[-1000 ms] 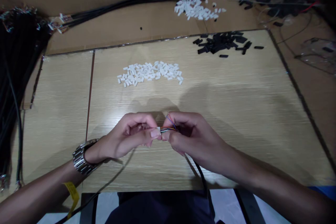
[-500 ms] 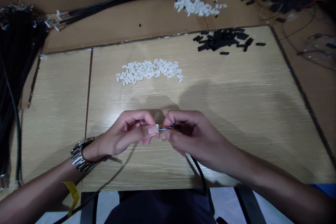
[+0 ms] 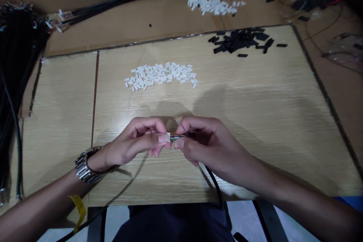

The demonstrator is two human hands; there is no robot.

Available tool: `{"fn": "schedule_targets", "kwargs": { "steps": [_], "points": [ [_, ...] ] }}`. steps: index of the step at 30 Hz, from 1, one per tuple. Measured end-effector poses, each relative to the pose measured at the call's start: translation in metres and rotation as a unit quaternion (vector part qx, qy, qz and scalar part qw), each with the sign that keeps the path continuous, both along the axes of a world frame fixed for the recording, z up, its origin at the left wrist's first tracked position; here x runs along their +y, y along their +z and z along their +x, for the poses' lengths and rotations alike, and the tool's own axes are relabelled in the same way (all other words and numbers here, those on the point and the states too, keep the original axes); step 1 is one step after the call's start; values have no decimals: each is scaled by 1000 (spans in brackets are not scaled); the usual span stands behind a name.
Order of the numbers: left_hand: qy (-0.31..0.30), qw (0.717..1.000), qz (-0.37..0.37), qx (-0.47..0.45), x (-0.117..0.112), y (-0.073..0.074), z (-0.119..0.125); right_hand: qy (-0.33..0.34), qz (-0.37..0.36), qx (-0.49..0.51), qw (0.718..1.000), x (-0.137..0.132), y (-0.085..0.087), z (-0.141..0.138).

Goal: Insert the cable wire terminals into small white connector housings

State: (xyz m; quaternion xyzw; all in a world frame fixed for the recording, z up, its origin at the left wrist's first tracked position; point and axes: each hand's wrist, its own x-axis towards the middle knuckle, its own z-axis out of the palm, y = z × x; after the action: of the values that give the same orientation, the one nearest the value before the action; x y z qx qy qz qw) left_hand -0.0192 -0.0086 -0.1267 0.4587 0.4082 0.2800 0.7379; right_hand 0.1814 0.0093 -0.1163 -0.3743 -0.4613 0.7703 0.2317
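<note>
My left hand pinches a small white connector between thumb and fingers. Thin coloured wires run from the connector to my right hand, whose thumb and forefinger are closed on them. A red and a blue wire stick up loose above the right fingertips. From below the right hand, the black cable hangs down past the table's front edge. Both hands are just above the table. The wires' ends inside the connector are hidden by the left thumb.
White connectors lie in a pile beyond the hands. Black sleeve-like pieces sit at the table's back right. More white pieces rest on cardboard behind. Bundled black cables hang at the left. A yellow tag is near the left forearm.
Both hands hold the same grip on the connector and wires. Only a very slight shift of the whole view is visible.
</note>
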Motion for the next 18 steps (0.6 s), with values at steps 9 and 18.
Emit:
{"fn": "schedule_targets", "kwargs": {
  "steps": [9,18],
  "points": [
    [3,1000,-11,-5,1,0,0,8,10,-4,1000,-1,-1,1],
    [1,1000,-16,-6,2,2,2,14,34,-18,999,-2,0,0]
  ]
}}
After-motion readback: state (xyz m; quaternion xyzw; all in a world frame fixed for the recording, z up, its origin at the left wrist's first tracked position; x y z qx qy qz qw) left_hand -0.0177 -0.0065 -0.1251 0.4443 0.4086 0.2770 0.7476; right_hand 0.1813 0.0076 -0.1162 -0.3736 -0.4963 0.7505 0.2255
